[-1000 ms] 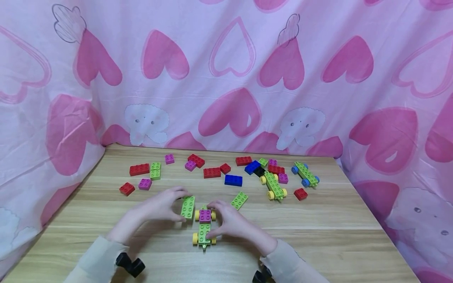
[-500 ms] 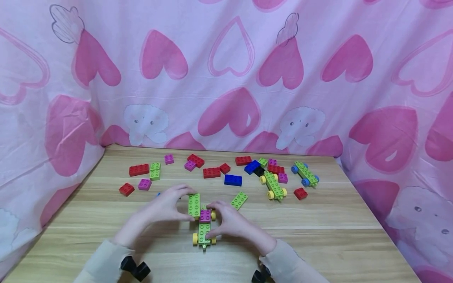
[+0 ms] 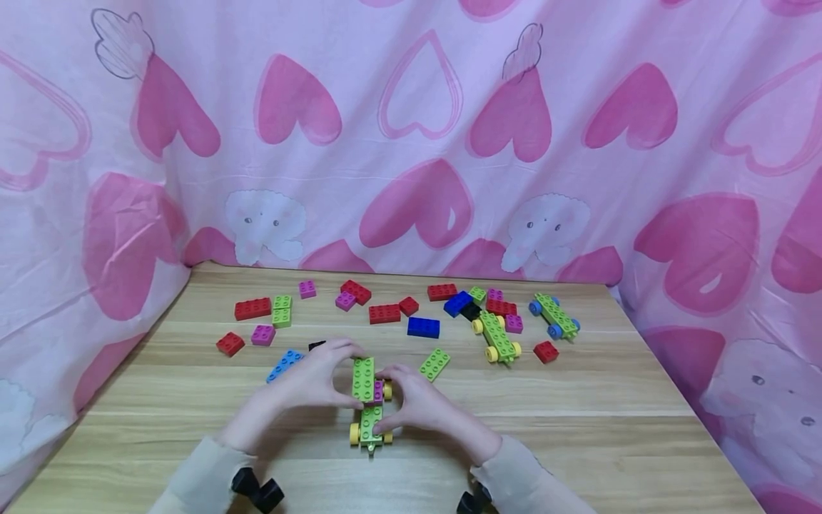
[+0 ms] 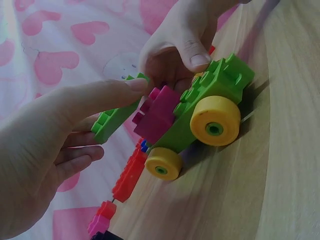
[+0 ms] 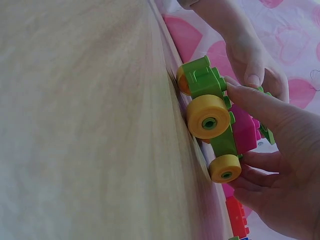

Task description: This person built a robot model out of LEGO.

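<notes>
My left hand [image 3: 315,378] pinches a lime green building brick [image 3: 362,378] between thumb and fingers. In the left wrist view this brick [image 4: 114,122] hangs tilted, a small gap above the purple brick [image 4: 157,115]. That purple brick sits on the studs of a green toy car base [image 3: 371,422] with yellow wheels [image 4: 215,121]. At the base's right side, my right hand [image 3: 420,405] grips it with thumb and fingers; it stands on the table. From above, the held brick covers much of the purple one.
A loose green brick [image 3: 434,364] lies right of the car, a light blue brick [image 3: 284,365] beside my left wrist. Several red, purple, green and blue bricks lie farther back. Two more car bases, one yellow-wheeled [image 3: 496,338] and one blue-wheeled [image 3: 555,317], stand at right.
My left hand has carried the green brick rightward, from beside the car to over the purple brick. The light blue brick and a black piece have come into view. My right hand stays put.
</notes>
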A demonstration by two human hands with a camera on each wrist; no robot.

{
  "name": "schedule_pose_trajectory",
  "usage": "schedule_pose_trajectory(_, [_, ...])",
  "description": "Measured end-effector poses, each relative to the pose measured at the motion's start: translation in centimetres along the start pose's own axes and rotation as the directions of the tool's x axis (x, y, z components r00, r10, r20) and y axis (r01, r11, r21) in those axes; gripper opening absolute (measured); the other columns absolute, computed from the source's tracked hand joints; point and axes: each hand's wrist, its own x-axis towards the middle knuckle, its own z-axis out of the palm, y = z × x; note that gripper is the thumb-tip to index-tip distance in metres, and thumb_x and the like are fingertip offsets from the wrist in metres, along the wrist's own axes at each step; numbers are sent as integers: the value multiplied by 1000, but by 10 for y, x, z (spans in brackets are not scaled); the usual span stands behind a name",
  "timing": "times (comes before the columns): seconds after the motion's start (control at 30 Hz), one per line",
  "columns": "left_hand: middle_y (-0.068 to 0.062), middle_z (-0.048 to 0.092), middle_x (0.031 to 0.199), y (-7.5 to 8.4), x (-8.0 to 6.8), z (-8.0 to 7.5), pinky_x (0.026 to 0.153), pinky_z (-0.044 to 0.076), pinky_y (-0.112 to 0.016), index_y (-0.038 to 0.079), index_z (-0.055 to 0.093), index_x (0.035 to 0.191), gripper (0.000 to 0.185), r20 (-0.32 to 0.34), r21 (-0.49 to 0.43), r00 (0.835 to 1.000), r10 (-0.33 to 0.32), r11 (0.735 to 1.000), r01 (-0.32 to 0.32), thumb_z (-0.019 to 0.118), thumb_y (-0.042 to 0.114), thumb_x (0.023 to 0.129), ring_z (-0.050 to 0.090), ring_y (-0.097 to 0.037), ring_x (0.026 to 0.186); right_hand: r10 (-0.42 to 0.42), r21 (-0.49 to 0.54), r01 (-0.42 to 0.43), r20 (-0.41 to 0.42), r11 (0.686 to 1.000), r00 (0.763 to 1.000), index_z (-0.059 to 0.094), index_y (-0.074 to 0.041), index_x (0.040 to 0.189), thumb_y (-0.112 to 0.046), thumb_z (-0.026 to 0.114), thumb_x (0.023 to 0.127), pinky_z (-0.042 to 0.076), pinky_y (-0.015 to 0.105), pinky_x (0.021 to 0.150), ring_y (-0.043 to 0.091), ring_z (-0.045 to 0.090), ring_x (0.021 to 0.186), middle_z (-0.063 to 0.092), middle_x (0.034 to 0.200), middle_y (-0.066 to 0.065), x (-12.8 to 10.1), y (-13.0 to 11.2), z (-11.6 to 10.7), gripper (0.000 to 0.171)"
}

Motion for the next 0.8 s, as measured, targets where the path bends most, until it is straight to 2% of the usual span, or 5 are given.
schedule_pose_trajectory(0.2, [4, 60, 121, 0, 2, 4, 97, 51, -46, 16, 62, 124, 68, 7, 13, 999, 42, 999, -42, 85, 50, 69, 58, -17, 114, -13, -7, 13, -13, 1000, 1000, 53, -8, 137, -42, 89, 64, 43, 43, 108, 23, 52, 125, 57, 132, 5, 0, -2, 0, 88])
schedule_pose_trajectory(0.43, [8, 58, 114, -1, 3, 9, 94, 53, -40, 17, 63, 121, 66, 23, 10, 999, 42, 999, -42, 85, 51, 68, 57, -12, 109, -14, 1, 14, -12, 1000, 1000, 54, -8, 136, -43, 89, 64, 45, 41, 106, 20, 53, 122, 58, 129, 3, 1, -1, 0, 87])
schedule_pose_trajectory(0.8, [10, 55, 109, 4, 5, 10, 91, 53, -37, 16, 63, 119, 66, 45, 6, 998, 43, 999, -43, 86, 49, 67, 54, -11, 104, -4, 20, 4, -9, 1000, 1000, 55, -9, 134, -42, 89, 65, 46, 39, 104, 18, 54, 118, 58, 126, 2, 0, -1, -1, 84])
